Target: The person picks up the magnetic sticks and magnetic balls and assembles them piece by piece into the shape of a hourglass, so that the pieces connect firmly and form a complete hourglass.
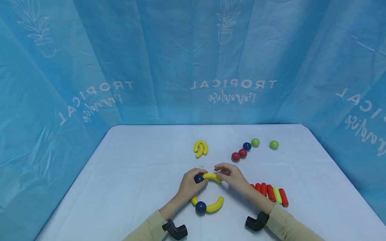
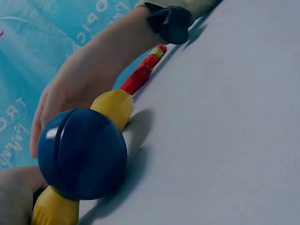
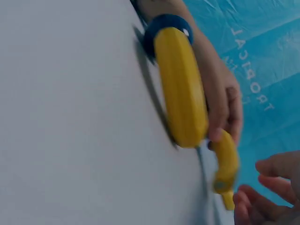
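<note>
My left hand (image 1: 190, 184) grips a blue ball (image 1: 198, 178) between thumb and fingers, where a yellow curved piece (image 1: 212, 176) meets it. Around the free end of that piece hovers my right hand (image 1: 233, 177), its fingers loosely bent; in the right wrist view a gap shows between its fingers (image 3: 248, 201) and thumb, with nothing pinched. Nearer me, another blue ball (image 1: 200, 208) lies with a yellow banana-shaped piece (image 1: 215, 205) on its right side and a second yellow piece (image 1: 194, 201) running up under my left hand, which partly hides it.
Three yellow curved pieces (image 1: 199, 149) lie nested farther back. Red balls (image 1: 242, 153), a blue ball (image 1: 247, 146) and two green balls (image 1: 274, 144) sit at the back right. Several red sticks (image 1: 270, 193) and one green stick (image 1: 277, 195) line up beside my right forearm, which covers some.
</note>
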Motion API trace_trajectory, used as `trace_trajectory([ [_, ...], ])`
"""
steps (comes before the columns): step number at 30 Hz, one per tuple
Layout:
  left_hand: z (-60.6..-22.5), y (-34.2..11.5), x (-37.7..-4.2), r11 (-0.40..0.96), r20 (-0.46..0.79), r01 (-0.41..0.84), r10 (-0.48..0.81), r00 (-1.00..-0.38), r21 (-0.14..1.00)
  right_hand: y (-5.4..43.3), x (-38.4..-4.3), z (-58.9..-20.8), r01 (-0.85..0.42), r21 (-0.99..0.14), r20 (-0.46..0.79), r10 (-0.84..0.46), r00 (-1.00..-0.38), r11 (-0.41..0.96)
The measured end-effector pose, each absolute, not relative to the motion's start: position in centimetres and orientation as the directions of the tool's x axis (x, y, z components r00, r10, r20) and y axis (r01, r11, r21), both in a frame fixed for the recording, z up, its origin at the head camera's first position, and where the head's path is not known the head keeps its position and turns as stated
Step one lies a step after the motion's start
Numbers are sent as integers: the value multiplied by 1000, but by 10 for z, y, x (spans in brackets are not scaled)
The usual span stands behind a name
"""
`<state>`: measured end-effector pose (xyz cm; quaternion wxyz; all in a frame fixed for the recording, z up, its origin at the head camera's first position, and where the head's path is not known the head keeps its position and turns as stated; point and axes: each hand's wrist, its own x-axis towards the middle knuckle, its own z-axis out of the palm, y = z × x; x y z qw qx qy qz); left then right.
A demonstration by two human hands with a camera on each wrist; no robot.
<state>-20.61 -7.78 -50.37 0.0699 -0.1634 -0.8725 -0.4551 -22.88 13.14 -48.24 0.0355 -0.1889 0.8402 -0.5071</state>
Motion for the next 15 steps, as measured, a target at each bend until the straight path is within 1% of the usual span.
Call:
trace_trajectory([
  [4, -503, -77, -206, 564, 252, 308, 178, -951, 766, 145, -242, -467, -353, -768, 277, -219, -936, 534],
  [6, -501, -77, -205, 567, 243, 290, 159, -957, 771, 154, -250, -463, -344, -725, 314, -157, -936, 597],
  [8, -501, -77, -205, 574, 238, 271, 135, -962, 772, 162, -256, -462, -315, -704, 307, -127, -943, 636],
  [10, -501, -77, -205, 588, 239, 259, 114, -964, 766, 168, -260, -464, -295, -683, 288, -124, -950, 668],
  [15, -501, -78, -205, 612, 249, 247, 84, -965, 751, 171, -263, -473, -256, -674, 236, -125, -964, 693],
])
